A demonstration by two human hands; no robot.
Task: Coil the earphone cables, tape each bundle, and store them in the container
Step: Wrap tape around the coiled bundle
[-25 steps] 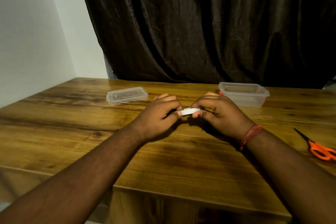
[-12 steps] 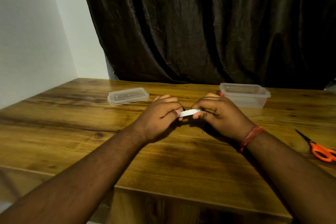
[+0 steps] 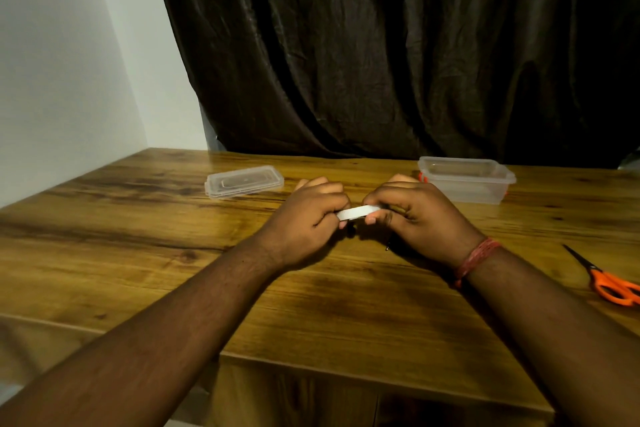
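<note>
Both pinching white tape strip taut: left hand one end, right hand the other. Risk: folding onto itself if tension slackens.

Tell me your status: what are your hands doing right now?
Left hand and right hand pinch white tape strip between them. Container open, lid aside. Nothing in the way.

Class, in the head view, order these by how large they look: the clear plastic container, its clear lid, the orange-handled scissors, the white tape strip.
1. Clear plastic container
2. Clear plastic lid, close to the container; it lies flat, so unsure
3. Orange-handled scissors, partly cut off at the edge
4. White tape strip
</note>
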